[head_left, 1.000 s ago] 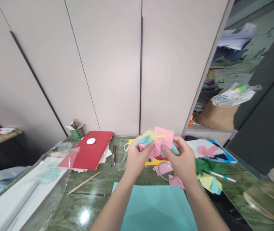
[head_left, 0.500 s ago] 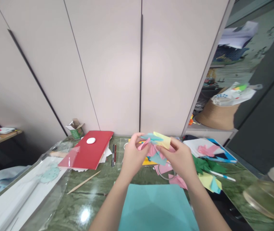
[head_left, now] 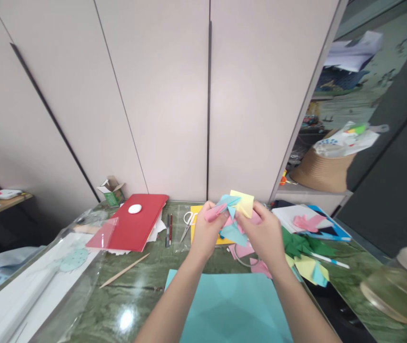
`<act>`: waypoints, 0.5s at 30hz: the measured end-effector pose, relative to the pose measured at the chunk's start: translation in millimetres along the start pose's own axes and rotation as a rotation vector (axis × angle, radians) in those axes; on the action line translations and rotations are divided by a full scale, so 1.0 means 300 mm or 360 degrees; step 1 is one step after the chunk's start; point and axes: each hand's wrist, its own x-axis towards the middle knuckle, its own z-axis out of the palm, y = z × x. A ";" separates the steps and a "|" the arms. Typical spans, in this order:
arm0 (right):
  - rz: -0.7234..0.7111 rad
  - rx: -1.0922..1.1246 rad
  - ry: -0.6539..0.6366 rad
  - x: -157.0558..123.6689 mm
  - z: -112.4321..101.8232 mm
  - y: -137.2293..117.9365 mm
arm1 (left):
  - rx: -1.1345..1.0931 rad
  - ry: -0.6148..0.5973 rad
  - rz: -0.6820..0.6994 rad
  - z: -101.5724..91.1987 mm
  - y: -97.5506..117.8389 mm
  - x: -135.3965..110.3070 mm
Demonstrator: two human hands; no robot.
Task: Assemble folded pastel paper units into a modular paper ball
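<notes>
A folded pink, yellow and turquoise paper piece (head_left: 232, 212) is clamped by the grip of the left hand (head_left: 205, 231) and right hand (head_left: 265, 233), above the green marbled counter (head_left: 142, 300). Since 0.5 s ago, white-handled metal scissors (head_left: 187, 229) have been uncovered.

Room light fairly bright, even. Broad pale bloom mid-height on the tall, flat, pinkish-grey cabinet doors (head_left: 256, 105). Hard white hotspot low left on the glossy green marbled tabletop (head_left: 142, 307), fainter haze of reflection above it. Thin glints along the creases of the clear, crinkled plastic film (head_left: 98, 267). Shadows soft: blunt-edged darker patches on the flat turquoise paper sheet (head_left: 235, 305). Smooth dark grey panel (head_left: 396, 186), far right, dim. Folded pink, yellow and blue paper piece (head_left: 244, 205) slightly smeared. Wide-angle distortion: doors splay outward towards the top; round clear jar with white lid (head_left: 392, 290) stretched, tilted, soft.
</notes>
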 end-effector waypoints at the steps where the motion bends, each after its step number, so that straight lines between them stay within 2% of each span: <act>1: 0.0009 -0.0050 0.0024 -0.001 0.002 0.002 | -0.0041 -0.0012 -0.0013 0.001 -0.003 0.000; 4: 0.0028 -0.0159 0.0077 -0.003 0.004 0.006 | -0.0104 -0.0078 -0.0053 0.005 -0.006 -0.004; 8: 0.0018 -0.0193 0.0056 -0.005 0.001 0.002 | 0.0025 -0.0099 -0.0012 0.002 -0.011 0.000; 12: -0.0036 -0.0115 -0.0198 0.002 -0.014 0.001 | 0.0135 -0.0058 0.0053 -0.015 -0.026 0.023; 15: -0.0057 -0.0001 -0.0380 0.017 -0.028 0.015 | 0.0266 -0.0169 0.0019 -0.031 -0.021 0.035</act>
